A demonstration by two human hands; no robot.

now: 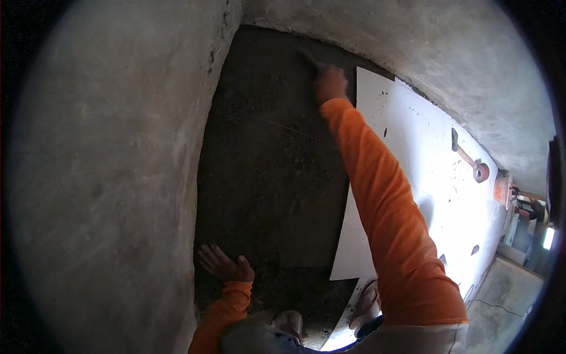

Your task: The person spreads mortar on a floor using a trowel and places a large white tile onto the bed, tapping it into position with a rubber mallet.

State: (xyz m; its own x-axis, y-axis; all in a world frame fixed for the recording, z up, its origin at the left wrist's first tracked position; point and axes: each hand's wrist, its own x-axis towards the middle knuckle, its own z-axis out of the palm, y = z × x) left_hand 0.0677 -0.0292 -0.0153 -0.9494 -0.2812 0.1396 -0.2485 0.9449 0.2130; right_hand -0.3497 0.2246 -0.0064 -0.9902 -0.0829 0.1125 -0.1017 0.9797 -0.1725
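At the far end of the dark, damp-looking floor surface (pixel 268 159), my right hand (pixel 331 84) is closed round a dark trowel-like tool (pixel 306 57). Motion blurs the tool, so its exact shape is unclear; it is low over the surface or touching it. My left hand (pixel 227 265) is at the near left, by the foot of the left wall, fingers spread and nothing held. It appears to lean on the floor. A thin pale line and small crumbs mark the dark surface between my hands.
Grey plastered walls (pixel 118 147) enclose the left and far sides. White sheets (pixel 383 236) cover the floor on the right, under my right arm. On them lie a wooden-handled tool (pixel 466 156) and a reddish-brown ring (pixel 481 173). An orange container (pixel 502 190) stands beyond. My feet (pixel 289 324) are near.
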